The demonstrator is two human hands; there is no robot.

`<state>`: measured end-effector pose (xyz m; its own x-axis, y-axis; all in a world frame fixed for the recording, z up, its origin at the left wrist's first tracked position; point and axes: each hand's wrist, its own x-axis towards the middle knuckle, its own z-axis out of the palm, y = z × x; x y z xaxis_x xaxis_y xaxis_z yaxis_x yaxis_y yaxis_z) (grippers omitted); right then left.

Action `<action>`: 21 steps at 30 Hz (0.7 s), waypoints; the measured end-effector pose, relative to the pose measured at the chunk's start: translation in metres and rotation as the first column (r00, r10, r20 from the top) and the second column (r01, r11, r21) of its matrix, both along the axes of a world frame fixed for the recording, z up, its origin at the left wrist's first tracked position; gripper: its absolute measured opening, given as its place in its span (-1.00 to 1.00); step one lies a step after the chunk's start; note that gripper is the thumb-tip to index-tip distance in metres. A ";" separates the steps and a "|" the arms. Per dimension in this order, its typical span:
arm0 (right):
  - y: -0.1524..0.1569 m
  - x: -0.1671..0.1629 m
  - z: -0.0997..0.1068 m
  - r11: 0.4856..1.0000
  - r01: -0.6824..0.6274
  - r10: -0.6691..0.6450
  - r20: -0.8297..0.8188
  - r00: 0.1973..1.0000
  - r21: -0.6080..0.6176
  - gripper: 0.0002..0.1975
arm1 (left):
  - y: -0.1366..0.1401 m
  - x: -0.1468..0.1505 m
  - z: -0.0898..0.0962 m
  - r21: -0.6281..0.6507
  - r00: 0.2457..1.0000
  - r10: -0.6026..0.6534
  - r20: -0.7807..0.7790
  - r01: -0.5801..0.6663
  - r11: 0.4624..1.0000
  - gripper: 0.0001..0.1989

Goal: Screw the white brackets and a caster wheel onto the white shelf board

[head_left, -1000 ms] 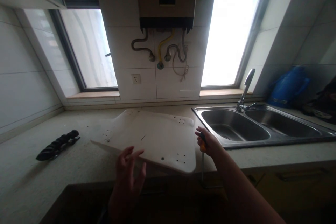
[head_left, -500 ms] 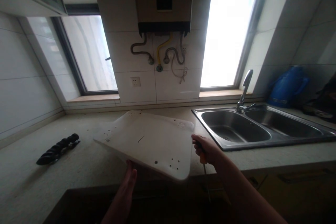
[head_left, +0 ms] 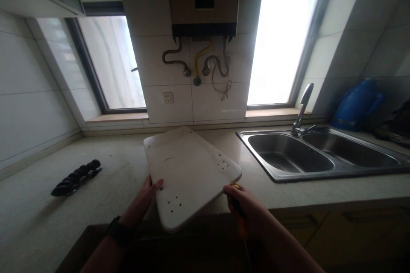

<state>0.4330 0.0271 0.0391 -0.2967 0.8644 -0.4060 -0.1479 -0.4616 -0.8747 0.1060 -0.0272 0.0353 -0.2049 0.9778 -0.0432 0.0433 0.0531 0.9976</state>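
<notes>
A white board point(head_left: 188, 170) with rounded corners and groups of small holes lies at an angle over the counter's front edge, one corner toward me. My left hand point(head_left: 150, 194) grips its left edge, thumb on top and fingers hidden underneath. A dark band circles that wrist. Closed around the black and orange handle of a screwdriver point(head_left: 242, 226) is my right hand point(head_left: 241, 202), its fingertips at the board's right front edge. The screwdriver's shaft points downward into shadow. A short dark mark shows on the board's face.
On the counter point(head_left: 118, 153) to the left lies a row of black ridged parts point(head_left: 77, 178). A double steel sink point(head_left: 282, 153) with a faucet point(head_left: 301, 108) is at right. Beyond it stands a blue jug point(head_left: 357, 104). A water heater point(head_left: 205, 0) with pipes hangs on the wall.
The board has turned clockwise, its near corner swinging left. My left hand has moved from the front edge to the left edge. My right hand, with the screwdriver, has come slightly closer to me.
</notes>
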 end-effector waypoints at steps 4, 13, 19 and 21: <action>-0.012 -0.001 -0.001 0.996 -0.072 0.066 0.108 0.992 0.056 -0.71 | 0.009 -0.008 0.012 0.018 0.989 -0.138 0.053 0.137 0.990 -0.28; 0.016 0.060 0.012 0.974 -0.004 -0.029 0.143 0.989 0.227 -0.54 | 0.041 -0.011 0.014 0.012 0.971 -0.080 0.226 0.079 0.997 -0.21; 0.053 0.059 0.013 0.958 -0.080 -0.009 0.307 0.952 0.277 -0.53 | 0.059 -0.014 0.008 -0.014 0.961 -0.088 0.264 0.095 0.995 -0.22; 0.060 0.053 0.013 0.949 -0.146 0.047 0.331 0.943 0.280 -0.56 | 0.066 -0.017 0.006 -0.020 0.953 -0.097 0.287 0.107 0.994 -0.20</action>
<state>0.4856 0.0871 0.0518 -0.2835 0.9330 -0.2218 0.1907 -0.1718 -0.9665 0.0885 0.0384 0.0410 -0.0783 0.9898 -0.1192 -0.2353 0.0978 0.9670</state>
